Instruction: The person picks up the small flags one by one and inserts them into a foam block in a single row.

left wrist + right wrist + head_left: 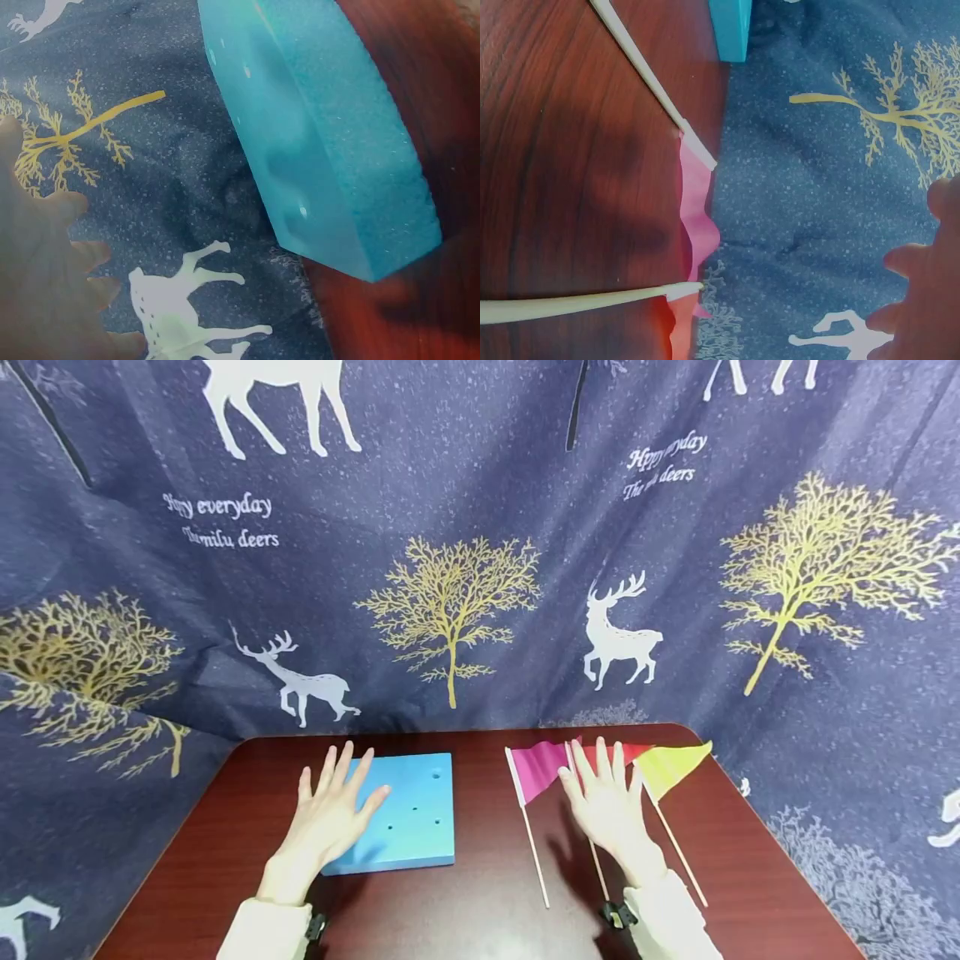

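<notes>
My left hand [327, 814], fingers spread, is held over the left part of a light blue foam block [416, 843] that has several small holes in its top. In the left wrist view the block [375, 150] shows its thick side, apart from the hand [45, 277]. Over the flags on the right, my right hand [611, 810] is spread with nothing in it. It partly hides a red flag [628, 751] on a thin stick. A magenta flag [536, 768] lies to its left and a yellow flag [671, 768] to its right, each on its own pale stick.
Everything lies on a dark reddish-brown table [480, 910]. Behind it hangs a blue-grey cloth [517, 677] printed with deer and yellow trees, meeting the table's back edge. Both wrists carry dark straps over white sleeves [266, 927].
</notes>
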`<state>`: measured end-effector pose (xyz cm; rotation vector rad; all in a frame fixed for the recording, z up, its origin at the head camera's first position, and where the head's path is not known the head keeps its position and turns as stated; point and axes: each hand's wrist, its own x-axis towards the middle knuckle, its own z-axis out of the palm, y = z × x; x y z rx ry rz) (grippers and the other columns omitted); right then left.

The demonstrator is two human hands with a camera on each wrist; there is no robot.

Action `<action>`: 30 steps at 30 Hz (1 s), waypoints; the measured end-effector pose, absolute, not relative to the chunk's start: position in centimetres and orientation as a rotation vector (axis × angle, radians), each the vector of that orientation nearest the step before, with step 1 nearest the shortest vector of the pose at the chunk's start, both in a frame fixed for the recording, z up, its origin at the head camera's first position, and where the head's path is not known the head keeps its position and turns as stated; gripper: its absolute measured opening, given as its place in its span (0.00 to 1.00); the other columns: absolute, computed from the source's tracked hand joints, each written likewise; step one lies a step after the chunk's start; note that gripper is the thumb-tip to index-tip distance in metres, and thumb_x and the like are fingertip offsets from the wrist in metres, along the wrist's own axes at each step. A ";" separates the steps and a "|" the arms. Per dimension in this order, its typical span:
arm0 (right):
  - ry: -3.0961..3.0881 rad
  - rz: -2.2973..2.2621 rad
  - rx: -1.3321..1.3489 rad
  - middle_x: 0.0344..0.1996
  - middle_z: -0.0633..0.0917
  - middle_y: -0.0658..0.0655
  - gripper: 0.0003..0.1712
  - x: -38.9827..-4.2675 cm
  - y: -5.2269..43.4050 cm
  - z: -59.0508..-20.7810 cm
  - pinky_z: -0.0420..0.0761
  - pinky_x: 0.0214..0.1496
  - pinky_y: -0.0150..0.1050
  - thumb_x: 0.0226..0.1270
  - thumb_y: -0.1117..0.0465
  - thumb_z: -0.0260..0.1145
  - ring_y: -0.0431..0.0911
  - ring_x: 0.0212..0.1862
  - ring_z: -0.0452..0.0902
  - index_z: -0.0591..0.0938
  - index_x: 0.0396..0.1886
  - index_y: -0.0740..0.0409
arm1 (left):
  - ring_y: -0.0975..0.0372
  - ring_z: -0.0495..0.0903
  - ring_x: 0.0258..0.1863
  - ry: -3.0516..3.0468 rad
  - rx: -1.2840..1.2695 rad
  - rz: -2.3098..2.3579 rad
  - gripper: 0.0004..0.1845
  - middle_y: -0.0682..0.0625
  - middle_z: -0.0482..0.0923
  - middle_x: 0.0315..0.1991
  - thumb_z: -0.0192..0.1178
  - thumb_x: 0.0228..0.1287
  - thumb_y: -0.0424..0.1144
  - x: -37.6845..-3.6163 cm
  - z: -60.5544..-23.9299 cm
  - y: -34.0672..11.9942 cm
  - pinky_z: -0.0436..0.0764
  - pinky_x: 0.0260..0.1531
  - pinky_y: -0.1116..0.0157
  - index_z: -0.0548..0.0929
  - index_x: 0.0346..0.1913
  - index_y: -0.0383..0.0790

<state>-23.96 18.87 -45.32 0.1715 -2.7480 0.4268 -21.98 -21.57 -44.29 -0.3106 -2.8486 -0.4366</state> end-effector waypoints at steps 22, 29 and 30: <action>-2.769 0.578 0.239 0.69 0.65 0.69 0.31 -22.9 17.5 -46.3 0.51 0.65 0.70 0.73 0.45 0.58 0.67 0.74 0.45 0.73 0.68 0.58 | 0.47 0.58 0.72 -2.829 -0.428 -0.505 0.39 0.42 0.62 0.71 0.53 0.69 0.63 -20.3 -47.0 -24.0 0.60 0.62 0.40 0.67 0.72 0.40; -2.699 0.590 0.287 0.63 0.74 0.68 0.23 -22.6 16.6 -46.7 0.59 0.61 0.68 0.69 0.56 0.63 0.68 0.69 0.58 0.79 0.60 0.60 | 0.44 0.66 0.66 -2.856 -0.395 -0.536 0.36 0.40 0.69 0.67 0.57 0.67 0.60 -19.8 -48.2 -24.9 0.70 0.55 0.41 0.73 0.67 0.37; -2.694 0.592 0.293 0.62 0.75 0.67 0.23 -22.6 16.4 -46.7 0.60 0.61 0.68 0.68 0.56 0.63 0.68 0.68 0.60 0.79 0.60 0.60 | 0.44 0.67 0.66 -2.863 -0.387 -0.548 0.36 0.40 0.69 0.67 0.57 0.67 0.61 -19.8 -48.3 -25.0 0.70 0.54 0.41 0.74 0.67 0.37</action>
